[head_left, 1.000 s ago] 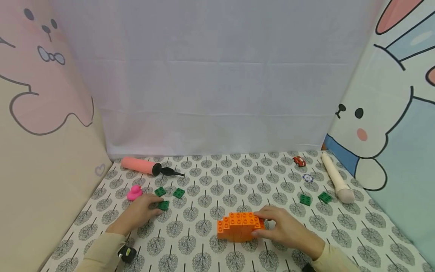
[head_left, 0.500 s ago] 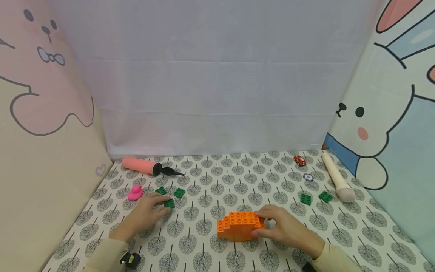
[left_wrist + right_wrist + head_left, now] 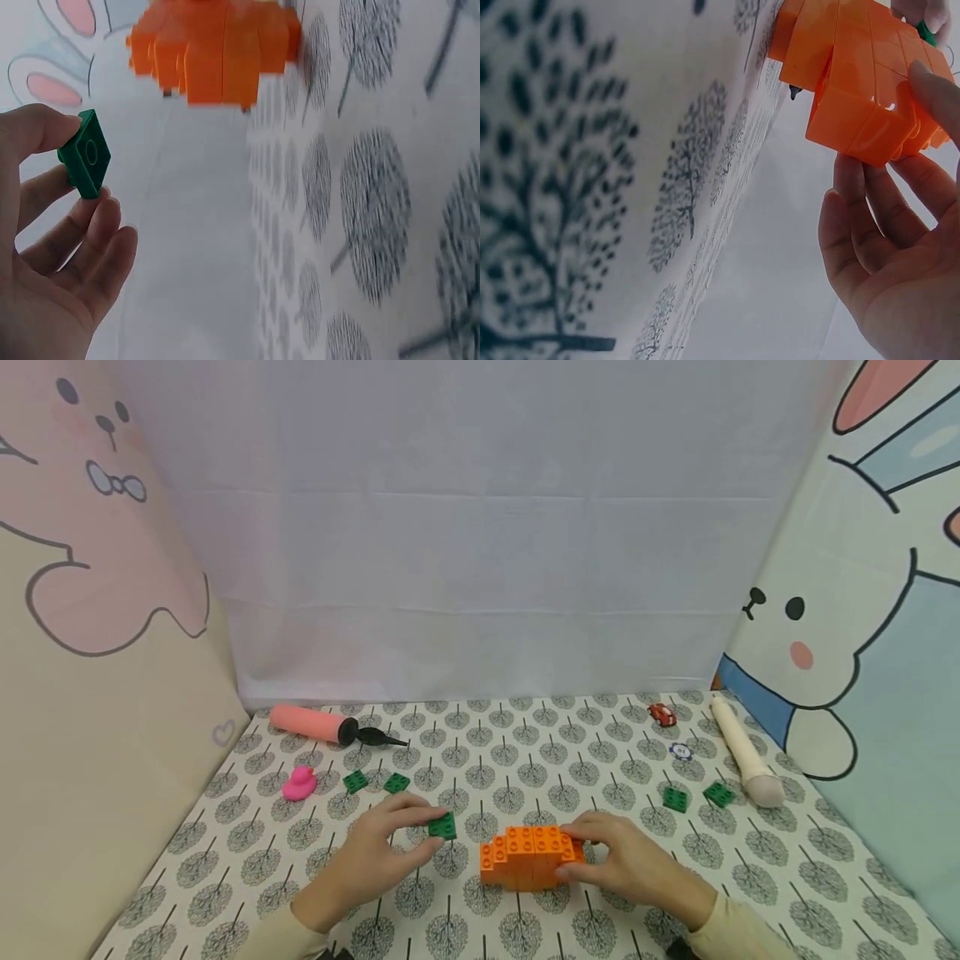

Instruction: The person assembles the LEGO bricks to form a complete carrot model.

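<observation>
Between thumb and fingers my left hand (image 3: 378, 852) pinches a flat green toy brick (image 3: 442, 826). In the left wrist view that green brick (image 3: 91, 154) is held up off the cloth, its hollow underside showing. My right hand (image 3: 630, 864) grips the right end of a stepped block of orange toy bricks (image 3: 525, 857) standing on the cloth. The right wrist view shows the thumb on one side of the orange bricks (image 3: 862, 82) and the fingers on the other. The green brick is just left of the orange block, apart from it in the head view.
Two green bricks (image 3: 356, 781) lie back left near a pink rubber duck (image 3: 300, 783) and a pink hand pump (image 3: 315, 725). Two more (image 3: 674, 799) lie at right, by a cream-coloured club-shaped thing (image 3: 746, 752), a poker chip (image 3: 681, 751) and a red toy car (image 3: 662, 715).
My left hand has picked up the nearest green brick at the left and carried it rightward toward the orange block. The right hand and the orange bricks have stayed in place.
</observation>
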Demonstrator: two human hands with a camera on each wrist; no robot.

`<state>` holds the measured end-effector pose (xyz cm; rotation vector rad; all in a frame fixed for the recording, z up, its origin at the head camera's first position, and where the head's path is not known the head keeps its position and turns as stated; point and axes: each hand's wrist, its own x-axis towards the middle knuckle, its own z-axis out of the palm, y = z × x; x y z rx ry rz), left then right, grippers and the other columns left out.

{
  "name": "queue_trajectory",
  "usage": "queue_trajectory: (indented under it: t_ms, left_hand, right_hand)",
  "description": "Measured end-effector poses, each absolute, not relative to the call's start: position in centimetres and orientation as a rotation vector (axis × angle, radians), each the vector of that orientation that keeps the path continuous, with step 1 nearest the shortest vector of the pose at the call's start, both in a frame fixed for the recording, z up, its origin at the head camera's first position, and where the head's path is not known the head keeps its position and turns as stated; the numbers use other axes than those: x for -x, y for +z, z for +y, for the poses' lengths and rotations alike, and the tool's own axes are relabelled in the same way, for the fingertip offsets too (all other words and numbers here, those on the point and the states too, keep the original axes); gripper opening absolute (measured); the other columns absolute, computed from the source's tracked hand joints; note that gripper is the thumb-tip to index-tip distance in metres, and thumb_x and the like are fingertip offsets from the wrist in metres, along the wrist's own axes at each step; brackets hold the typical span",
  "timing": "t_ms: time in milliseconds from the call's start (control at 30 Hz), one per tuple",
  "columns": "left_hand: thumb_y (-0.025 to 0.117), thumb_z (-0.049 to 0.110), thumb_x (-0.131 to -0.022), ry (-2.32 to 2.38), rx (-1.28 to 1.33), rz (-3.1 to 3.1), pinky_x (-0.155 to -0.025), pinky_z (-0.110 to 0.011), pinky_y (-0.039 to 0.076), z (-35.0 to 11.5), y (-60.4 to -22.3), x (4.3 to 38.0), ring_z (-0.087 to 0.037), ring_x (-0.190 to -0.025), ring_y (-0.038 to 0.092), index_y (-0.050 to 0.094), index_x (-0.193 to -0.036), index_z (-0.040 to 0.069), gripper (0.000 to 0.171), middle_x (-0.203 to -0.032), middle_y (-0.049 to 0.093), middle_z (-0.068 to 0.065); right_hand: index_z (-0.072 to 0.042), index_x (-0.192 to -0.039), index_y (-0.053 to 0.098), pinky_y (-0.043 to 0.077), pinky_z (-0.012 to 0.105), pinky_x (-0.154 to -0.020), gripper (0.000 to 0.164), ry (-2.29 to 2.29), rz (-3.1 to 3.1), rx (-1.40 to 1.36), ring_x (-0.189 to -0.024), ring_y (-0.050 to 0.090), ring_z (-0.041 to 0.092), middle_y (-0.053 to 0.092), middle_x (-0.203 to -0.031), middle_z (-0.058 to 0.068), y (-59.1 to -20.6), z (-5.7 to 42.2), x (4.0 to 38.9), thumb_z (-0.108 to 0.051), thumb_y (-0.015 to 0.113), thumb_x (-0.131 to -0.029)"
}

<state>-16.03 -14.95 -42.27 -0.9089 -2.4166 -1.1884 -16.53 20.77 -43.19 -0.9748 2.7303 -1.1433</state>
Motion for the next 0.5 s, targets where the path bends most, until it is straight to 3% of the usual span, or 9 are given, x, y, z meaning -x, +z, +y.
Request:
queue_trajectory:
  t_ms: [267, 500]
  left_hand:
    - [0.076, 0.019, -0.089, -1.240, 1.118, -2.365, -0.090, -0.030, 0.055, -10.7, -42.1, 16.1, -0.010, -0.104, 0.061, 0.071, -0.121, 0.013, 0.033, -0.113, 0.063, 0.008]
    - [0.076, 0.028, -0.089, -1.198, 1.109, -2.441, -0.087, -0.029, 0.056, -9.5, -41.8, 16.3, -0.008, -0.105, 0.058, 0.072, -0.121, 0.017, 0.034, -0.117, 0.062, 0.009]
  right_hand:
    - [-0.012, -0.125, 0.070, 0.056, 0.035, -0.084, 0.052, -1.139, 2.722, 0.974, -0.096, 0.061, 0.004, 0.066, -0.108, -0.015, -43.1, 20.8, 16.6, -0.048, 0.073, -0.088]
    - [-0.012, -0.124, 0.070, 0.056, 0.034, -0.083, 0.050, -1.144, 2.722, 0.994, -0.095, 0.061, 0.003, 0.067, -0.107, -0.015, -43.2, 20.6, 16.7, -0.047, 0.072, -0.088]
